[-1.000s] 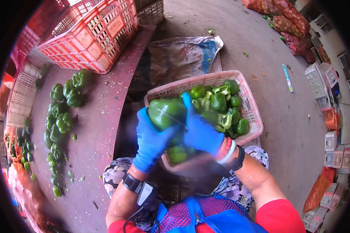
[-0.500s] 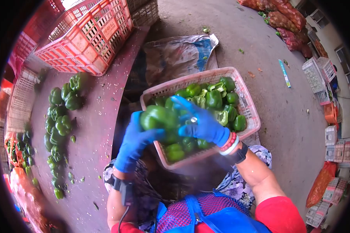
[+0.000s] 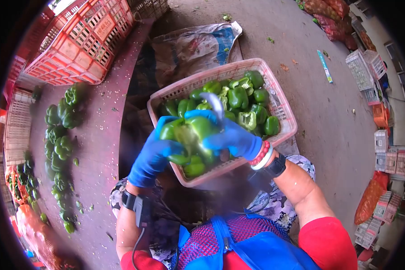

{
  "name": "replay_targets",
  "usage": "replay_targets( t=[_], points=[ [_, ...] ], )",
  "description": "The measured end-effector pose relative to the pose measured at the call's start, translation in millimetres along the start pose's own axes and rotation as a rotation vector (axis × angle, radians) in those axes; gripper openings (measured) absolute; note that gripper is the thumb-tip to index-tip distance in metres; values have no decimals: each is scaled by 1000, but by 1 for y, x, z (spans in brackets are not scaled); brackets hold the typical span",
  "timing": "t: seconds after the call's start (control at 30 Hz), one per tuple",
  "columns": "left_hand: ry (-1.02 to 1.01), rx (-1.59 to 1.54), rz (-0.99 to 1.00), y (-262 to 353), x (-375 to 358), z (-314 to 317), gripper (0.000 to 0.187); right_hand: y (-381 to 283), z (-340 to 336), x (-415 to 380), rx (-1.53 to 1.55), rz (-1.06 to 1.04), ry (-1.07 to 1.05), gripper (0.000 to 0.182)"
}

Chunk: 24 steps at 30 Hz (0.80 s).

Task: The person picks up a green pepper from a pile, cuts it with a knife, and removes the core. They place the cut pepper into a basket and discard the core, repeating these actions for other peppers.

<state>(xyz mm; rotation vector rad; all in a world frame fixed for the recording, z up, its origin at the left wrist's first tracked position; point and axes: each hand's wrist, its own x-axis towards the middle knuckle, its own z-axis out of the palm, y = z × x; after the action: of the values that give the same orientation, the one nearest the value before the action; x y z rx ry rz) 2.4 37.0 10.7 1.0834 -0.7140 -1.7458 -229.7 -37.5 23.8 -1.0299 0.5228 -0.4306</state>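
Both my hands wear blue gloves and are over the basket. My left hand (image 3: 159,146) is closed around the left side of a green bell pepper (image 3: 182,130), which is split open and shows its pale inside. On the other side, my right hand (image 3: 234,138) grips a small knife; its curved blade (image 3: 217,104) points up past the fingers. The fingers of that hand also press against the pepper's right part. Motion blurs the blade and pepper. Beneath, a pink plastic basket (image 3: 281,105) holds many green peppers (image 3: 237,98), some of them cut open.
A row of whole green peppers (image 3: 58,148) lies on the reddish surface to my left. Behind it stands a large red crate (image 3: 92,42). A crumpled sack (image 3: 189,49) lies beyond the basket. Stacked crates (image 3: 362,72) and filled net sacks (image 3: 326,22) line the right side.
The pepper between my hands now shows as split open, and the knife blade has come into view above my right hand. The whole view has shifted slightly.
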Motion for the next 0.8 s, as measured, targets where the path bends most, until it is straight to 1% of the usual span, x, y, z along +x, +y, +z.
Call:
replay_targets(
  t=[0.03,0.07,0.1,0.13,0.17,0.2,0.27,0.3,0.37,0.43,0.47,0.53,0.6,0.63,0.7,0.73,0.77,0.8],
  points=[
    [-57,-76,-1,2,-2,-5,64,7,-8,-2,138,16,-31,88],
    [-59,-171,6,2,-3,-5,73,18,-20,-1,274,28,-63,84],
    [-62,-266,14,3,-4,-3,82,16,-18,-7,302,-29,-17,66],
    [-44,-331,36,4,-8,-2,84,15,-15,-12,327,-88,28,48],
    [-86,-356,21,6,-9,-2,88,13,-13,-17,350,-148,71,32],
    [-173,-393,4,5,-9,-8,88,14,-16,-20,171,-249,131,20],
    [-190,-426,38,-1,-2,-6,90,11,-18,-31,75,-261,293,9],
    [-116,-426,82,-3,2,7,93,6,-16,-35,27,-259,375,6],
    [-59,-431,99,-3,6,20,95,2,-23,-45,-7,-179,396,24],
    [-85,-439,56,-1,6,26,96,-1,-30,-52,-34,-93,409,44],
    [-176,-441,51,-4,9,18,76,0,-32,-55,-42,-48,414,54],
    [-65,527,629,-13,23,-1,59,0,-37,-56,-103,-211,320,67],
    [212,272,356,-6,30,-2,40,-9,-43,-57,-83,-364,278,71],
    [356,112,247,2,32,1,30,-25,-45,-65,-14,-307,333,71],
    [452,4,246,6,38,-11,37,-59,-61,-86,123,-202,444,72],
    [436,11,216,9,37,-10,40,-71,-79,-91,-307,-22,405,77],
    [373,-9,204,6,40,-11,42,-62,-80,-95,-552,143,579,76],
    [311,-29,191,1,42,-13,44,-22,-116,-102,-1027,78,578,72]
  ],
)
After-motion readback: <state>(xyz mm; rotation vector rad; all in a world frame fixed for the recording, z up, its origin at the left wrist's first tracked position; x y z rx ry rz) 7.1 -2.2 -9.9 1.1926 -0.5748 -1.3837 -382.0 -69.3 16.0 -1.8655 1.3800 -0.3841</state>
